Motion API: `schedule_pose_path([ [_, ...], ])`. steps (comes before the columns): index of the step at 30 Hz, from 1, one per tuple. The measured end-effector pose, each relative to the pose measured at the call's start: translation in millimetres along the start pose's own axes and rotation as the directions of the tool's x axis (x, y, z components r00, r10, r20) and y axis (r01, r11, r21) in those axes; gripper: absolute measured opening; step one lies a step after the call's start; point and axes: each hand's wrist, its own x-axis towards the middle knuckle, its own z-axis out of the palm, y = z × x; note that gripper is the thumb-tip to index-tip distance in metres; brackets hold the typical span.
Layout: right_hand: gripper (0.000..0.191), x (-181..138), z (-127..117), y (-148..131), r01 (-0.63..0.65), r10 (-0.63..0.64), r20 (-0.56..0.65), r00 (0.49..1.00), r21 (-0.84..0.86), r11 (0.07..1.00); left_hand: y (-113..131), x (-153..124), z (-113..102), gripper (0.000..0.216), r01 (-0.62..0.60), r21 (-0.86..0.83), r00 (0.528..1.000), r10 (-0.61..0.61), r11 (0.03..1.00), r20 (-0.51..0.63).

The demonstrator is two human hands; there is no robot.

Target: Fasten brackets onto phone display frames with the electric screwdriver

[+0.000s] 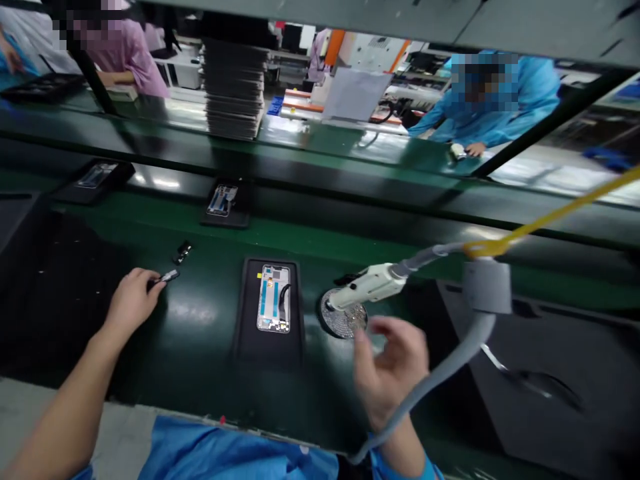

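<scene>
Your left hand point(131, 301) rests low over the dark green conveyor belt point(200, 347), thumb and fingertips pinched on 1 small flat black part point(168, 275), which lies at the belt surface just past your knuckles. 1 more small black component point(183, 251) lies loose a little farther out, apart from that hand. Between your 2 hands sits 1 black rectangular tray point(245, 333) holding 1 silver phone frame point(273, 298), lengthwise away from you. Just right of the tray is 1 round shallow dish of tiny silver screws point(344, 319), and over its far edge hangs 1 white electric screwdriver point(367, 285), tilted with its tip down toward the dish, trailing 1 grey hose point(440, 373) and hung from 1 yellow cord point(560, 212). Your right hand point(393, 370) hovers just in front of the dish, blurred, fingers loosely curled and parted, holding nothing and touching neither the dish nor the screwdriver. Farther along the belt lie 2 more black trays with phone frames point(226, 202), well apart from each other. Beyond the belt stands 1 tall stack of dark flat trays point(235, 87). 2 people work on the far side: 1 in a blue coat point(520, 100) to the right and 1 in a pink top point(130, 57) to the left.
</scene>
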Motion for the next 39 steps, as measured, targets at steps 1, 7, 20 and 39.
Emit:
schedule_pose_path([
  [1,0.032,-9,-1,-8,0.047,-0.047,0.141,0.989,-0.001,0.999,-4,3,-2,0.047,-0.004,-0.025,0.999,0.005,1.0,0.043],
  [7,0.02,-49,15,-22,0.024,-0.036,0.571,0.82,0.029,0.999,-7,9,-20,0.05,-0.054,-0.147,0.987,0.074,0.988,0.139],
  [20,0.009,-32,50,3,-0.188,0.241,0.625,0.742,-0.151,0.97,184,-65,53,0.021,-0.678,-0.538,0.597,0.803,0.5,-0.005],
  [39,0.011,-29,59,-2,-0.208,0.322,0.603,0.73,-0.253,0.945,188,-76,67,0.018,-0.584,-0.604,0.678,0.735,0.542,0.005],
])
